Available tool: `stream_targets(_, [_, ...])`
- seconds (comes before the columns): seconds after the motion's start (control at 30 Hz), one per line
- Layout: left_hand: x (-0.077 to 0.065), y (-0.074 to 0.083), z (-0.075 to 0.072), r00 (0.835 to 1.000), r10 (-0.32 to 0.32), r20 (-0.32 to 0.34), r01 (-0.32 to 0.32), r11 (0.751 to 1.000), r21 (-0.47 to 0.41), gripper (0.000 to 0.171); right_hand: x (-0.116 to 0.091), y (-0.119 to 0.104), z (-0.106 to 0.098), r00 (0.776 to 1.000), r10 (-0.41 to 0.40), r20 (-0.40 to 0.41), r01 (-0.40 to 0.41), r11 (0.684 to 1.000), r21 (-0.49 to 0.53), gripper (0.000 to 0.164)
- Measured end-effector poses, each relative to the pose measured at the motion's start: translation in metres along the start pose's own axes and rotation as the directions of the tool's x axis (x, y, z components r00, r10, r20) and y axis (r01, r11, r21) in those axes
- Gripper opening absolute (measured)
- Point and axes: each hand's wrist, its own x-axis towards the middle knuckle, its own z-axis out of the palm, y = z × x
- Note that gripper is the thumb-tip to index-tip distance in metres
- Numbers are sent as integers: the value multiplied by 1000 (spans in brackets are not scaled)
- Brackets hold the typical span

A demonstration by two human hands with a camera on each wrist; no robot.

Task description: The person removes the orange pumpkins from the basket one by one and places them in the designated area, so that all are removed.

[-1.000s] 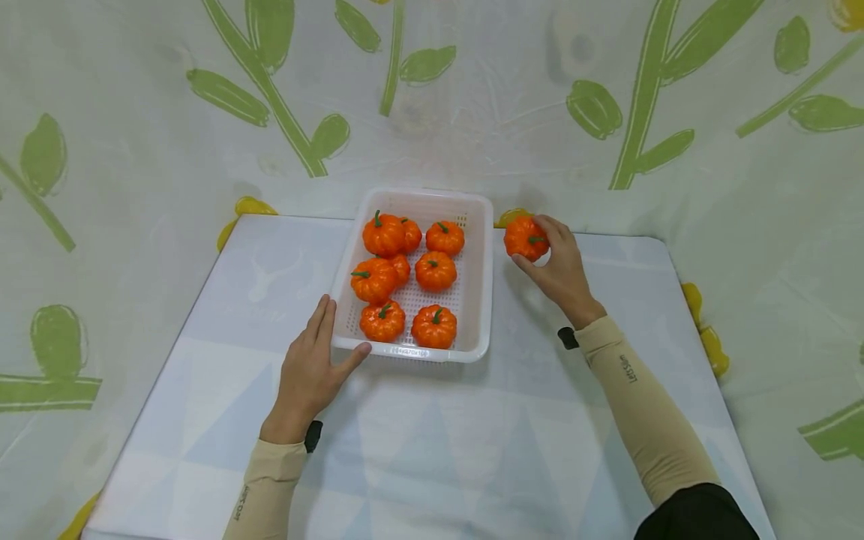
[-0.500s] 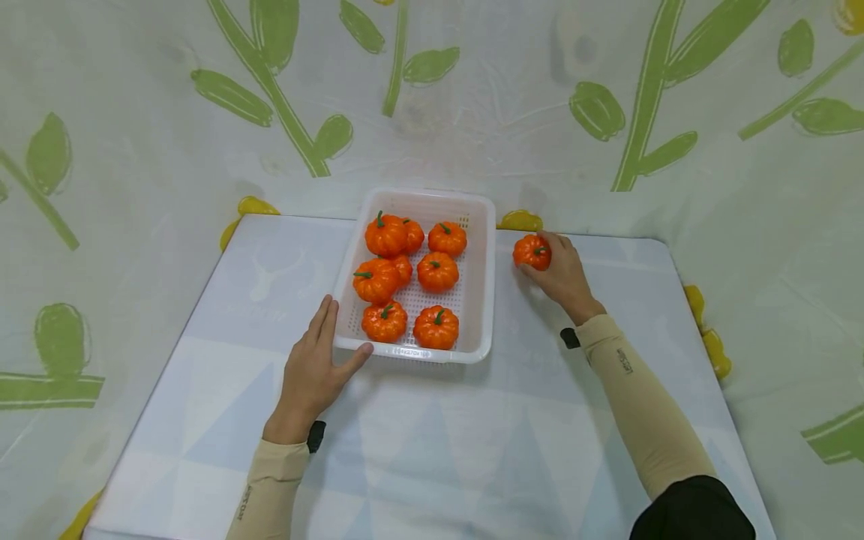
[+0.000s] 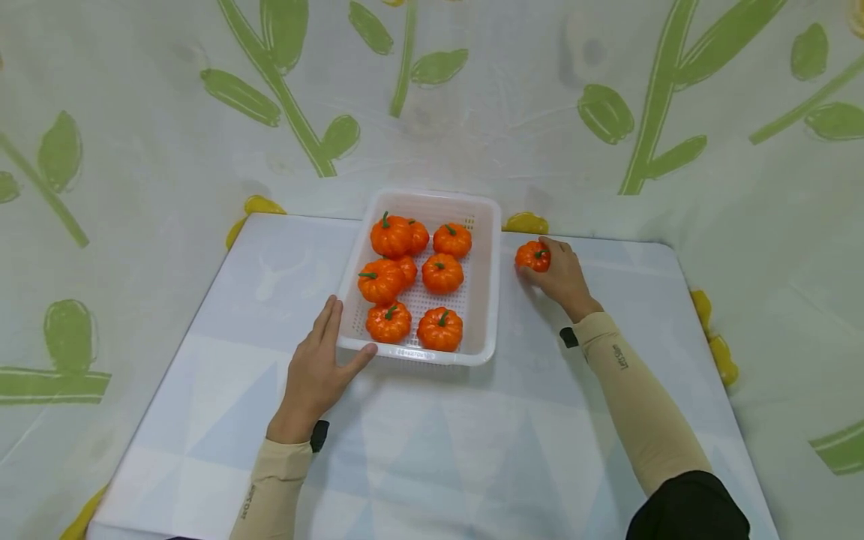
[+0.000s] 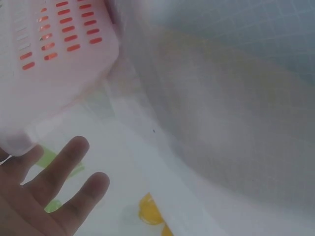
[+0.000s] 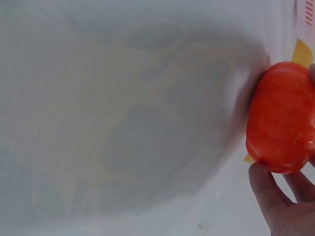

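While your right hand (image 3: 560,276) pinches orange pumpkin (image 3: 532,256), fingers (image 3: 556,246) curled around it, just right of white basket (image 3: 486,322), your left hand (image 3: 315,376) touches basket's near-left corner, fingers straight, thumb spread apart; eight more pumpkins (image 3: 442,274) inside basket
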Motion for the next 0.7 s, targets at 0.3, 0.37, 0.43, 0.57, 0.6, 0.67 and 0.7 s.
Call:
stream_targets(0.3, [1,1,-1,1000,-6,7,6,1000,-2,101,2,3,-3,999,28,19,-29,997,68,84])
stream_targets(0.37, [1,1,0,1000,-9,10,9,1000,-1,101,2,6,-3,999,39,20,-40,996,83,84])
stream_targets(0.43, [1,1,0,1000,-12,13,12,1000,-2,101,3,9,-3,999,44,25,-46,996,82,84])
stream_targets(0.57, [1,1,0,1000,-22,19,22,1000,-11,101,3,12,-2,998,51,31,-54,994,90,84])
stream_targets(0.6, [1,1,0,1000,-23,20,23,1000,-16,101,3,13,-2,998,55,30,-57,994,95,84])
stream_targets(0.67, [1,0,1,999,-25,20,25,999,-20,101,4,13,-1,998,61,27,-64,992,113,83])
stream_targets(0.7, [1,0,1,999,-25,20,25,999,-22,101,4,14,-1,998,65,25,-68,990,122,83])
